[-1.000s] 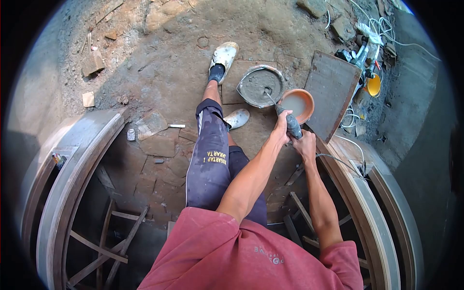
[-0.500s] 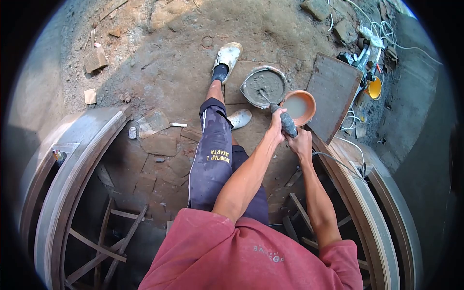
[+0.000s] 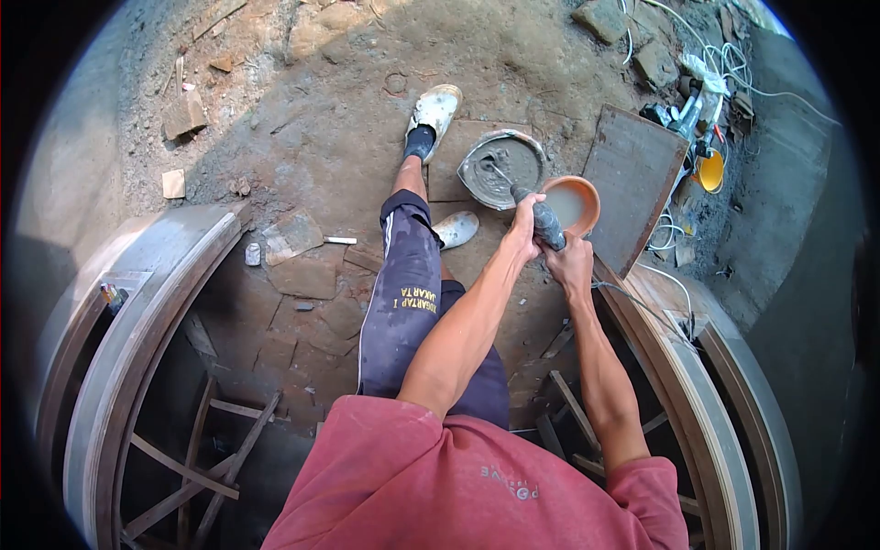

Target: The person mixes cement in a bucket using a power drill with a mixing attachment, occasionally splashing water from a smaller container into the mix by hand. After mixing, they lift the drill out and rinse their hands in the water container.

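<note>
Both hands hold a dark, mortar-smeared power drill [image 3: 547, 225] with a mixing rod on its front end. My left hand [image 3: 522, 229] is closed around the front of its body. My right hand [image 3: 573, 262] grips the rear end, where a cord leads off to the right. The metal mixing rod [image 3: 500, 172] slants down into wet grey mortar [image 3: 515, 158] in a bucket [image 3: 463, 170] with a mortar-crusted rim. Close beside it, partly behind the drill, stands an orange-brown bucket [image 3: 594, 203] of cloudy water.
A flat board [image 3: 632, 174] lies right of the buckets. Beyond it are tools, white cables [image 3: 733, 60] and a yellow container [image 3: 710, 170]. Curved window frames [image 3: 137, 302] flank me, with wooden braces [image 3: 197, 472] below. Stone pieces [image 3: 183, 115] lie on the dirt ground.
The drill and both hands have shifted slightly up, and the rod has moved a little up and left in the mortar. The mortar's surface swirls differently.
</note>
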`<state>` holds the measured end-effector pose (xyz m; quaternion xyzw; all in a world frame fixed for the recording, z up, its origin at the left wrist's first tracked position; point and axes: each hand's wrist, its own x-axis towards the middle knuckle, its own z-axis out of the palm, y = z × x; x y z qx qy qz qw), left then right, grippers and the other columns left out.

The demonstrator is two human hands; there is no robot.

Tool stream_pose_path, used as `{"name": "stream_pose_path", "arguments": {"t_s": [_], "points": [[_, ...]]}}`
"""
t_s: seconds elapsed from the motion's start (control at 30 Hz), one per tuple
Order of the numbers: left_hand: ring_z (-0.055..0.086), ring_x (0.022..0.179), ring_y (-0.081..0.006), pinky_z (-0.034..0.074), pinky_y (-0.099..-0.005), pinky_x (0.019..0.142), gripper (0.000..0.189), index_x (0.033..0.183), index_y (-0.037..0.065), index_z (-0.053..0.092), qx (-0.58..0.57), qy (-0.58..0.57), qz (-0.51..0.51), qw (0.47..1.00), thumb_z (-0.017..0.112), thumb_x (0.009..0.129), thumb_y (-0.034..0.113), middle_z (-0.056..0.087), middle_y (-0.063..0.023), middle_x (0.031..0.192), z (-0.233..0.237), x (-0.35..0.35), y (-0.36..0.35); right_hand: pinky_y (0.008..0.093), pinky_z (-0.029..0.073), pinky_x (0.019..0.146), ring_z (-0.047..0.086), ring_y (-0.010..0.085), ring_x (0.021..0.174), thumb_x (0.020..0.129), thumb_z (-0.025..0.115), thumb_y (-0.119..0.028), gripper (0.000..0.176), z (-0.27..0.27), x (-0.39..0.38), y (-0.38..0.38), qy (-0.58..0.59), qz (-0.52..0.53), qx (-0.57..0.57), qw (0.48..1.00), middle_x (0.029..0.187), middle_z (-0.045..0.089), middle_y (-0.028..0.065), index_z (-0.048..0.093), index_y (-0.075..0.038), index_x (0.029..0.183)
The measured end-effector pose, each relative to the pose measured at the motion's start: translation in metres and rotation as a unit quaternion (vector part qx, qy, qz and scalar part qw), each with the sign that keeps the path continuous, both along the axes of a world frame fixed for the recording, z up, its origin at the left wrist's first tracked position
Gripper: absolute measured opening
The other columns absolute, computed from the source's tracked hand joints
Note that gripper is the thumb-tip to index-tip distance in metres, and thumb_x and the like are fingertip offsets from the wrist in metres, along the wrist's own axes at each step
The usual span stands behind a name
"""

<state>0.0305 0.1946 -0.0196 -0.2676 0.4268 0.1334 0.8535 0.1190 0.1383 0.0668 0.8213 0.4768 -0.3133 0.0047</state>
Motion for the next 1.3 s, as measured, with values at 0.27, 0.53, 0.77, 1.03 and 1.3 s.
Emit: {"name": "stream_pose_path", "arguments": {"t_s": [0.27,0.53,0.77,1.03,1.3], "points": [[0.055,0.054,-0.0202,0.046,-0.0340,0.052,0.031,0.071,0.015,0.053,0.018,-0.026,-0.042,0.999,0.057,0.083,0.044,0.056,-0.0037,0.063,0.000,0.011,0.013,0.0478,0.052,0.069,0.065,0.0433,0.082,0.074,0.077,-0.026,0.033,-0.006,0.012,0.006,-0.017,-0.016,-0.014,1.000,0.080,0.064,0.0277,0.069,0.001,0.092],[0.053,0.053,-0.0197,0.045,-0.0350,0.051,0.033,0.070,0.015,0.052,0.028,-0.034,-0.056,0.997,0.058,0.083,0.045,0.055,-0.0034,0.062,-0.001,0.023,0.009,0.0498,0.052,0.072,0.066,0.0444,0.079,0.075,0.075,-0.027,0.033,-0.004,0.023,0.006,-0.028,-0.025,-0.024,0.999,0.078,0.064,0.0287,0.071,0.003,0.087],[0.053,0.046,-0.0218,0.047,-0.0365,0.046,0.030,0.069,0.015,0.049,-0.004,-0.006,-0.051,0.999,0.061,0.079,0.041,0.052,-0.0037,0.056,0.000,0.043,0.003,0.0498,0.052,0.073,0.065,0.0451,0.080,0.076,0.073,-0.027,0.032,0.007,0.031,0.001,-0.037,-0.048,-0.056,0.997,0.078,0.064,0.0296,0.071,0.003,0.088],[0.053,0.049,-0.0209,0.047,-0.0358,0.048,0.032,0.074,0.013,0.051,-0.012,0.003,-0.038,0.999,0.063,0.078,0.042,0.054,-0.0044,0.061,0.008,0.046,-0.020,0.0487,0.052,0.074,0.065,0.0452,0.083,0.075,0.075,-0.028,0.035,0.006,0.037,-0.018,-0.026,-0.057,-0.079,0.995,0.079,0.064,0.0301,0.071,0.003,0.090],[0.052,0.047,-0.0199,0.045,-0.0348,0.046,0.028,0.076,0.014,0.049,-0.010,0.039,-0.002,0.999,0.063,0.077,0.038,0.050,-0.0028,0.058,0.008,0.036,-0.042,0.0463,0.051,0.072,0.065,0.0443,0.080,0.074,0.077,-0.029,0.035,0.006,0.028,-0.030,0.006,-0.053,-0.076,0.996,0.077,0.063,0.0295,0.070,0.004,0.085]]}}
